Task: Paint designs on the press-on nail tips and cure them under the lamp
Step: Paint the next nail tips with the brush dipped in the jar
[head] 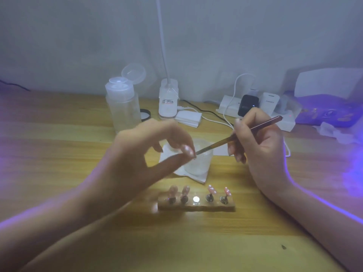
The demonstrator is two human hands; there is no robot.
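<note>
Slanting brush (237, 135), bristle end lower-left toward pinched nail tip (187, 150).

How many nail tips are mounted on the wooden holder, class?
4: two on the left posts, two on the right of the wooden holder. The middle post is bare; the left hand may pinch its tip.

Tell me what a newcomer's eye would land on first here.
The two hands meeting mid-table: the left hand pinches a pink nail tip, and the right hand aims a slim brush at it. Just nearer the viewer, a wooden holder carries four pink tips. At far right, a curing lamp glows violet.
</note>
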